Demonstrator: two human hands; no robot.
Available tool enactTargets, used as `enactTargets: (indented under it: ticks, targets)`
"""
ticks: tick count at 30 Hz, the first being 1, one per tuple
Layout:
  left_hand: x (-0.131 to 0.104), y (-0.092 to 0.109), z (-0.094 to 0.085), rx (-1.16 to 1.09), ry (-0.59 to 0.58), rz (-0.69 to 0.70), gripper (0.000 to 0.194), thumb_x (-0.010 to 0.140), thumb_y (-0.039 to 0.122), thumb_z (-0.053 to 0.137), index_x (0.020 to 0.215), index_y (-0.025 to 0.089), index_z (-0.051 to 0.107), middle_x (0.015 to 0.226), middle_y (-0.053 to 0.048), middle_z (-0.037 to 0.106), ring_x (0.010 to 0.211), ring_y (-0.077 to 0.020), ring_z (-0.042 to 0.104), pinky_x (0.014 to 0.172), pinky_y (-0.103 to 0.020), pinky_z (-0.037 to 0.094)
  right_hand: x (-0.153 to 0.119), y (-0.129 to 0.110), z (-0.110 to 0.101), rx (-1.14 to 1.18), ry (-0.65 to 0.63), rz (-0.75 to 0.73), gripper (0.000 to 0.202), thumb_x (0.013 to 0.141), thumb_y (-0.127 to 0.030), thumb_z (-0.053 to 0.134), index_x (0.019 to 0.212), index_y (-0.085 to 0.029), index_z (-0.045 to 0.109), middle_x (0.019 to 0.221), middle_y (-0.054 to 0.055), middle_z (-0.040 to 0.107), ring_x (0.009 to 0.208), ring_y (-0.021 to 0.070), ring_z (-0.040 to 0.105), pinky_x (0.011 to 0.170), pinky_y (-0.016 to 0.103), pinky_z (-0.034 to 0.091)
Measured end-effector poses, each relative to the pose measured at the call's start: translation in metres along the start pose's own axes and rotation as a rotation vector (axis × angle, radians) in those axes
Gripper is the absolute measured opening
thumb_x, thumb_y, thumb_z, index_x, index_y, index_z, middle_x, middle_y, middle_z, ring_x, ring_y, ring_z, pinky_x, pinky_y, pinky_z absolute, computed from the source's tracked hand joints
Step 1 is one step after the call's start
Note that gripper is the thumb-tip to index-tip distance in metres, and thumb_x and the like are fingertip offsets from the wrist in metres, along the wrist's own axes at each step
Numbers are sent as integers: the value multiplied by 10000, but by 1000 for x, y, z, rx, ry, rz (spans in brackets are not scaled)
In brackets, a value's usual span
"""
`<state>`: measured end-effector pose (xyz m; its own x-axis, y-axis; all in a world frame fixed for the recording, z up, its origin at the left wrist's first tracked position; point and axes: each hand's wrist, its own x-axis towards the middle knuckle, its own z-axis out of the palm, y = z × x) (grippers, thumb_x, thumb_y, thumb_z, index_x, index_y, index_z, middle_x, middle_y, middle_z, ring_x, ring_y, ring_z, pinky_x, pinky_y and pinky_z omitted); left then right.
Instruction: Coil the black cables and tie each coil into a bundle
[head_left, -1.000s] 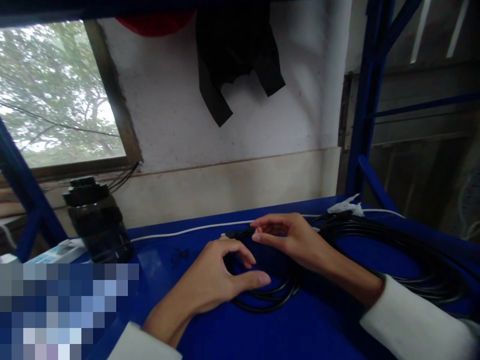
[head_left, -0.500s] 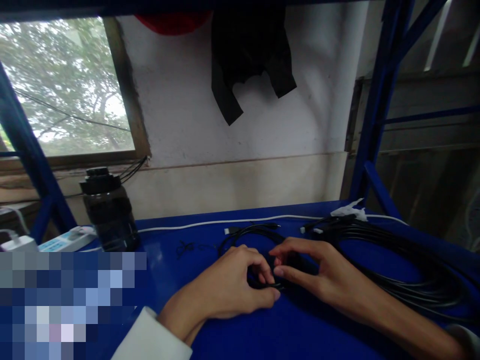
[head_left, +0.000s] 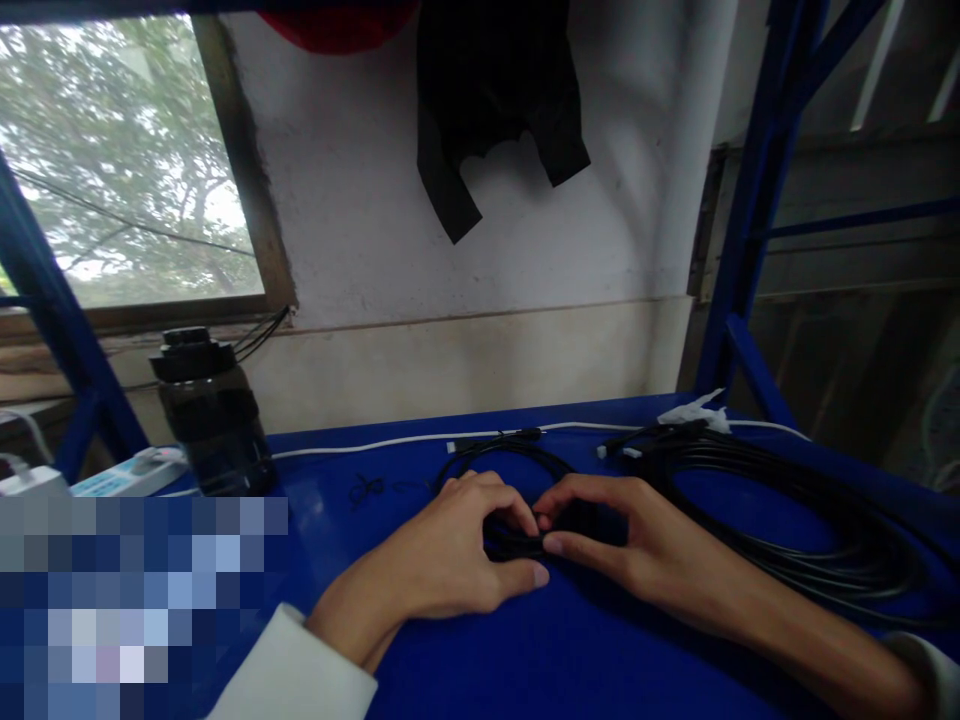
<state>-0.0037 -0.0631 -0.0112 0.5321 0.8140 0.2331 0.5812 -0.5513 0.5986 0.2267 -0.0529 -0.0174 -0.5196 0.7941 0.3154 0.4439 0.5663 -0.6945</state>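
Note:
A small coil of black cable (head_left: pixel 513 547) lies on the blue shelf, partly hidden under my fingers; its far loop (head_left: pixel 517 446) and a light-coloured plug (head_left: pixel 451 447) show behind my hands. My left hand (head_left: pixel 474 545) is curled round the near side of the coil, thumb in front and fingers over it. Facing it, my right hand (head_left: pixel 619 522) pinches the same cable between thumb and fingertips, close to the left fingertips. To the right lies a larger coil of black cable (head_left: pixel 810 570), apart from both hands.
A dark water bottle (head_left: pixel 214 420) and a white power strip (head_left: pixel 135 470) stand at the left. Thin black ties (head_left: pixel 366 488) lie near my left hand. A white cord (head_left: pixel 390 441) runs along the back, past crumpled white plastic (head_left: pixel 697 412). Blue posts (head_left: pixel 750 230) frame the shelf.
My right hand's thumb and fingertips have come down and closed on the cable beside the left fingers. The near strands show more between the hands. The view has shifted slightly.

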Motion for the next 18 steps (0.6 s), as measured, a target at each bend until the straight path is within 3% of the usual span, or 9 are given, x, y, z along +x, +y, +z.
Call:
enactTargets:
  ticks: [5, 12, 18]
  targets:
    - [-1, 1, -4, 18, -16, -9, 138, 861, 304, 755, 981, 240, 724, 1072, -31, 680, 1100, -244, 603, 1015, -394, 436, -1, 1, 1, -19, -7, -5, 149, 933, -358, 723, 1035, -259, 769, 1053, 1, 770, 992, 216, 700, 892, 314, 520]
    - [-3, -3, -2, 39, -1, -78, 163, 937, 352, 660, 1068, 258, 687, 1048, -42, 675, 1115, -268, 579, 969, -406, 458, -1, 4, 1, -59, 16, -39, 157, 937, -366, 726, 1047, -260, 764, 1068, 10, 762, 1001, 217, 692, 904, 322, 518]
    - [-3, -2, 2, 19, 21, -34, 130, 963, 324, 640, 1066, 252, 674, 1061, -36, 681, 1126, -255, 571, 980, -392, 451, 0, 5, 0, -68, 19, -60, 153, 952, -372, 719, 1051, -268, 770, 1066, 5, 756, 993, 207, 690, 895, 317, 517]
